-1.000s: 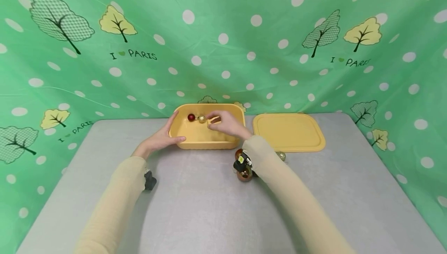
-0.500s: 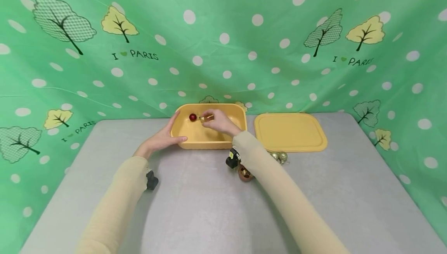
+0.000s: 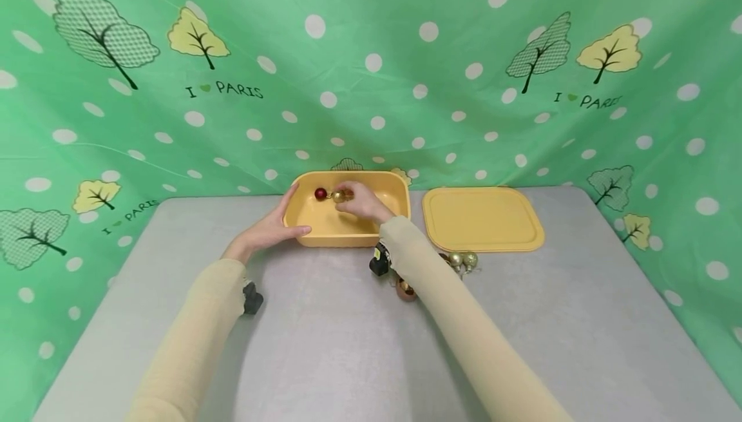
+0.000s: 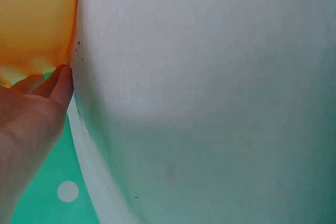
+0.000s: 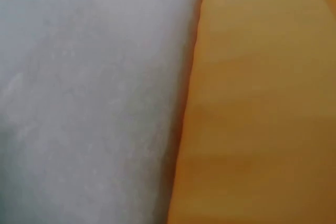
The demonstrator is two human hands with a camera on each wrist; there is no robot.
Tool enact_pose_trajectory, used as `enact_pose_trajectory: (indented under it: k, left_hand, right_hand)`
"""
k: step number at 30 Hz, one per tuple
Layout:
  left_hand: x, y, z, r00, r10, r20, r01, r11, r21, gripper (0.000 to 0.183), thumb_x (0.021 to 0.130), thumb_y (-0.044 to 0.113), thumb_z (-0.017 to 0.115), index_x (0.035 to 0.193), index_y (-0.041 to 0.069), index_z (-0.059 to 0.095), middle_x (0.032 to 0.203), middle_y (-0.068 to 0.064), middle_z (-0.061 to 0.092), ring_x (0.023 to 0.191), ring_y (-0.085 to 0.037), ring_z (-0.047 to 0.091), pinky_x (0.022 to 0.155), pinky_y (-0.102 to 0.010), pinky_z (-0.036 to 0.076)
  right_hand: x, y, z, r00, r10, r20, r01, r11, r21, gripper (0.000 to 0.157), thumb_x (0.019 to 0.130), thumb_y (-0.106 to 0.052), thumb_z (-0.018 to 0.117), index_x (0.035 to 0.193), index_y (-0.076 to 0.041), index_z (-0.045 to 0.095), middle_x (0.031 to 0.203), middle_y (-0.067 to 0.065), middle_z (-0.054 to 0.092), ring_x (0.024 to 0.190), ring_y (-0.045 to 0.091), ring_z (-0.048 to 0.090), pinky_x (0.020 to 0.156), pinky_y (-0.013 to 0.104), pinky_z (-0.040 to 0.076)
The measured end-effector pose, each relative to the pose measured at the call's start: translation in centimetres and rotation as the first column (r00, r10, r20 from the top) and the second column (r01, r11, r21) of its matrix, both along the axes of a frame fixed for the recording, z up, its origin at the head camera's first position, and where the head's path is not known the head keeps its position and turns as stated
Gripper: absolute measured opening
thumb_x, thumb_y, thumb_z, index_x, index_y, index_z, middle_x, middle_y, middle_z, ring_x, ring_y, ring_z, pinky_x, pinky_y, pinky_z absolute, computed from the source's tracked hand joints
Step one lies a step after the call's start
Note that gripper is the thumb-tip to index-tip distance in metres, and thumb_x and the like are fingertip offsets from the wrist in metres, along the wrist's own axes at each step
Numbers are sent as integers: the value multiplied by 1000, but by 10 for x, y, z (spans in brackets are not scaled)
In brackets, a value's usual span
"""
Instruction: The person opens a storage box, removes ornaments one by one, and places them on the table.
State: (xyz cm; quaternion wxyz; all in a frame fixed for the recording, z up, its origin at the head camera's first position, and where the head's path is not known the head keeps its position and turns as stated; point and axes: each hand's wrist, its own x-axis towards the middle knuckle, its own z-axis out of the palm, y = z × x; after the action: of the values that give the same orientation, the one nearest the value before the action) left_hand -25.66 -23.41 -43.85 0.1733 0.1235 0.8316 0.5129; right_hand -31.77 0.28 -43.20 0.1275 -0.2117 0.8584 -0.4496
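In the head view a yellow plastic box stands near the table's back edge. My left hand grips its left end, thumb over the front rim and fingers along the far side. The left wrist view shows my left fingers against the box's wall. Inside the box, my right hand has its thumb and fingers around a gold Christmas ball. A dark red Christmas ball lies just left of it. In the right wrist view only the box's outer wall and the table show.
A yellow lid lies flat to the right of the box. Gold balls and a copper-coloured ball lie on the grey table, partly hidden by my right sleeve. A green dotted curtain hangs behind.
My right hand has moved left inside the box and closed its fingers around the gold ball beside the red one. My left hand keeps its hold on the box.
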Motion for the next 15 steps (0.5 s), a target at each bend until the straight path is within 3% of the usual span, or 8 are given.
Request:
enact_pose_trajectory:
  k: [7,15]
  left_hand:
    - [0,1,2,1000,10,0,-10,1000,-14,108,87,25,72,153,35,-13,159,-18,-11,142,-44,7,112,-60,8]
    - [-1,1,0,1000,3,-3,-3,1000,-16,108,87,24,71,153,34,-13,159,-19,-10,142,-45,9,112,-60,9]
  right_hand:
    - [0,1,-2,998,-24,60,26,999,-39,50,84,-1,68,132,3,55,118,17,60,99,26,56,82,30,50]
    - [0,-1,-6,999,15,50,-15,1000,6,56,87,-6,67,140,-1,48,133,19,53,117,30,52,97,35,45]
